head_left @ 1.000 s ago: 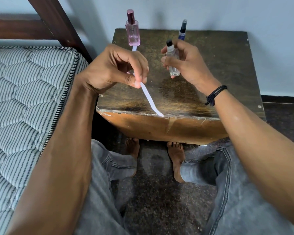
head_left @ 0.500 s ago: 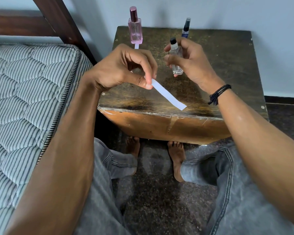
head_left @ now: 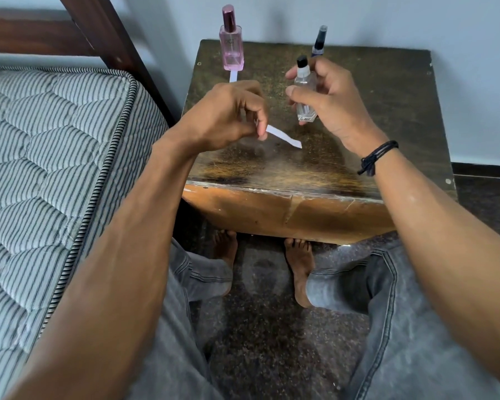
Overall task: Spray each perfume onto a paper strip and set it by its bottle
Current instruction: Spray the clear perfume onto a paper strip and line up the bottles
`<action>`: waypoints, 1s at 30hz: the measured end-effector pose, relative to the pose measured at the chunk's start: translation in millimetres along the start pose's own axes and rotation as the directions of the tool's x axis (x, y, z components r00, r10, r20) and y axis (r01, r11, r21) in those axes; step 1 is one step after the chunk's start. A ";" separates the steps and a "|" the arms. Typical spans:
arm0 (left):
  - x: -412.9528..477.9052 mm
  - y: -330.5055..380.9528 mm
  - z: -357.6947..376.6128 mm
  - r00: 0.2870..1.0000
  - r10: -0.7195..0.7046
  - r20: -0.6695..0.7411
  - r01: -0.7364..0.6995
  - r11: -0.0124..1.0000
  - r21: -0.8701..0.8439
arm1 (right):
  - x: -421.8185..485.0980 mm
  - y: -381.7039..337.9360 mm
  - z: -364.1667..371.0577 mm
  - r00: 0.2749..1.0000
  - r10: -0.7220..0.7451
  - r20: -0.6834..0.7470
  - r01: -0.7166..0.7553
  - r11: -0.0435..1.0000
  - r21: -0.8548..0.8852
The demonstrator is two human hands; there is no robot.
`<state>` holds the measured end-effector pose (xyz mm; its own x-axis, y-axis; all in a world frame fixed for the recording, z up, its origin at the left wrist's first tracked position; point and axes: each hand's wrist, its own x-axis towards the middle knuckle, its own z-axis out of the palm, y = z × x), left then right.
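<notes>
Three perfume bottles, by my count, and two paper strips. A tall pink bottle point(head_left: 231, 50) with a dark metallic cap stands at the far left corner of the worn wooden table point(head_left: 387, 116). There is faint lettering on its front, too small to read. A white strip point(head_left: 233, 76) lies on the table touching its base, pointing toward the near edge. A slim dark blue bottle point(head_left: 318, 43) stands near the middle of the far edge, partly hidden behind the person's fingers.

The third, a small clear bottle point(head_left: 305, 93) with a black top, is off the table. The right hand point(head_left: 335, 102) grips it upright, thumb and fingers curled round its body, above the middle of the table. I can see no label on it.

The left hand point(head_left: 228, 116) pinches the second strip point(head_left: 285, 137) by one end between thumb and fingertips. The free end slants toward the clear bottle, just below and beside it, not touching.

One black cord band point(head_left: 377, 157) circles the right wrist. A striped quilted mattress point(head_left: 55, 168) lies to the left of the table.
</notes>
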<state>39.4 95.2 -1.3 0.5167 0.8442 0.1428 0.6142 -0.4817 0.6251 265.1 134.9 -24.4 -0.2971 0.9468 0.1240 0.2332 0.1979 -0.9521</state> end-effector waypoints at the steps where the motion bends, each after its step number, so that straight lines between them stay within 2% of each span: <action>1: 0.8 -1.0 1.4 1.000 0.007 -0.007 -0.007 1.000 0.014 | 0.0 0.0 -0.2 1.000 0.000 0.000 0.000 1.000 0.000; 6: 4.4 0.1 7.6 0.999 0.035 -0.009 -0.035 0.999 0.015 | -0.5 -1.7 -1.4 1.000 -0.004 0.005 0.004 1.000 -0.013; 12: 4.6 4.7 9.5 0.998 0.027 0.062 -0.024 0.999 -0.044 | -1.2 -3.3 -2.4 1.000 0.006 0.001 -0.005 1.000 -0.020; 23: 3.1 0.4 6.5 0.981 -0.039 0.188 0.052 0.997 -0.065 | -1.3 -4.0 -3.7 1.000 0.001 0.017 -0.001 0.999 -0.037; 30: 3.7 -0.2 4.8 0.965 -0.143 0.220 0.167 0.982 -0.093 | -1.2 -4.4 -4.5 1.000 -0.002 0.016 0.002 1.000 -0.028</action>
<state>44.1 97.2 -4.6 0.5419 0.8317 -0.1206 0.6335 -0.3100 0.7089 268.6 134.1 -19.0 -0.3119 0.9423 0.1212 0.2580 0.2068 -0.9438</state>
